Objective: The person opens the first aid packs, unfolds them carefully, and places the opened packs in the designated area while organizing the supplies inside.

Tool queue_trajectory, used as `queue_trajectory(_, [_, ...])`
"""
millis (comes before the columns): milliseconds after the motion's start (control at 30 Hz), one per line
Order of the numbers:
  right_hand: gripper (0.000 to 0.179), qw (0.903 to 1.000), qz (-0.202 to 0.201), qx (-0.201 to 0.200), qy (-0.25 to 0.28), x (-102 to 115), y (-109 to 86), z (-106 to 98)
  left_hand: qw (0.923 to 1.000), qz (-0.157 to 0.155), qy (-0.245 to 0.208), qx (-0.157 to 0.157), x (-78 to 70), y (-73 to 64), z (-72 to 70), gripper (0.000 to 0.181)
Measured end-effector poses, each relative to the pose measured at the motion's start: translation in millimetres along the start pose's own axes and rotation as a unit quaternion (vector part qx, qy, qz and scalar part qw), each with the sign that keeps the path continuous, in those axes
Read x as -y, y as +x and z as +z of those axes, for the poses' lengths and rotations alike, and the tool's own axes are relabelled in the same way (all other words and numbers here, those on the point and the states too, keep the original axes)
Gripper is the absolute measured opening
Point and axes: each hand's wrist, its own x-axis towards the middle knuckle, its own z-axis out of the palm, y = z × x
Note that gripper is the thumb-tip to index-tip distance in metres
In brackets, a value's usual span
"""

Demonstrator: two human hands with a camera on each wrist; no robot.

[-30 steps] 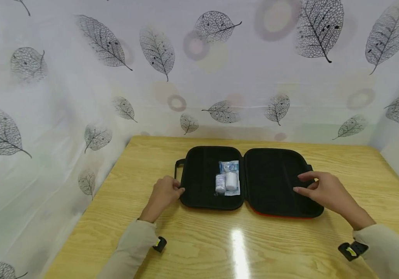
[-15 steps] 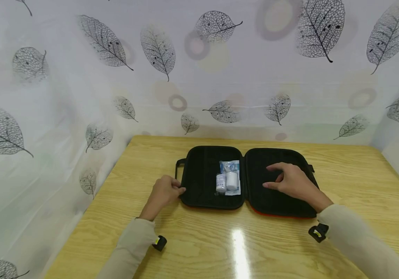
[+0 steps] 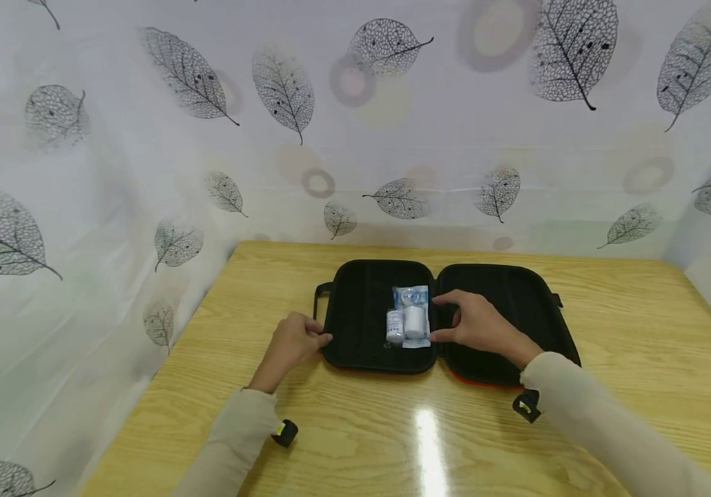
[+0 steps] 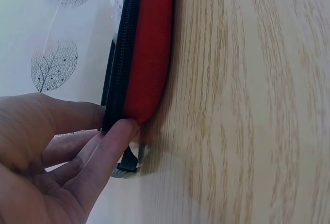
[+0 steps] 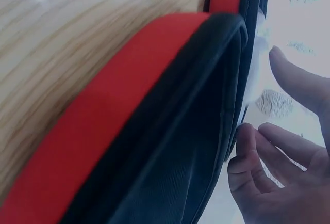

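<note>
A zippered case, black inside and red outside, lies unfolded flat on the table. In its left half, beside the hinge, sit a small white bottle with printing, a plain white cylinder and a blue-and-white clear packet. My left hand pinches the case's front left corner; the left wrist view shows thumb and finger on the zippered rim. Over the hinge hovers my right hand, thumb and fingers spread apart at the packet's right edge, holding nothing.
The wooden table extends around the case. A black carry handle sticks out on the case's left side, and a short tab on the right. Leaf-patterned sheeting hangs behind and at the sides.
My right hand has moved left, from the case's right edge across the bare right half to the packet beside the hinge. My left hand stays at its corner.
</note>
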Motion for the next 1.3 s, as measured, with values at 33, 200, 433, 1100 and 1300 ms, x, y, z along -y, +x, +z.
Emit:
queue_trajectory(33, [0.07,1.0,-0.005,0.001,0.002,1,1.7,2,1.0,0.0,0.001,0.0,0.1,0.1,0.2,0.027])
queue_trajectory(200, [0.075,0.9996,-0.026,0.004,-0.01,7,8.9,11,1.0,-0.004,0.005,-0.002,-0.1,0.7,0.9,0.027])
queue_trajectory(433, [0.07,0.9989,-0.029,0.007,-0.035,8,16.4,18,0.9999,0.003,0.014,-0.001,0.8,0.8,0.9,0.025])
queue_trajectory(1100, [0.053,0.9993,-0.032,0.004,-0.021,8,19.0,16,0.9999,0.006,0.004,-0.009,-1.4,-1.8,1.2,0.023])
queue_trajectory(1300, [0.051,0.9992,-0.038,-0.007,0.007,6,18.5,6,1.0,0.002,0.0,-0.006,-1.8,-1.8,0.9,0.024])
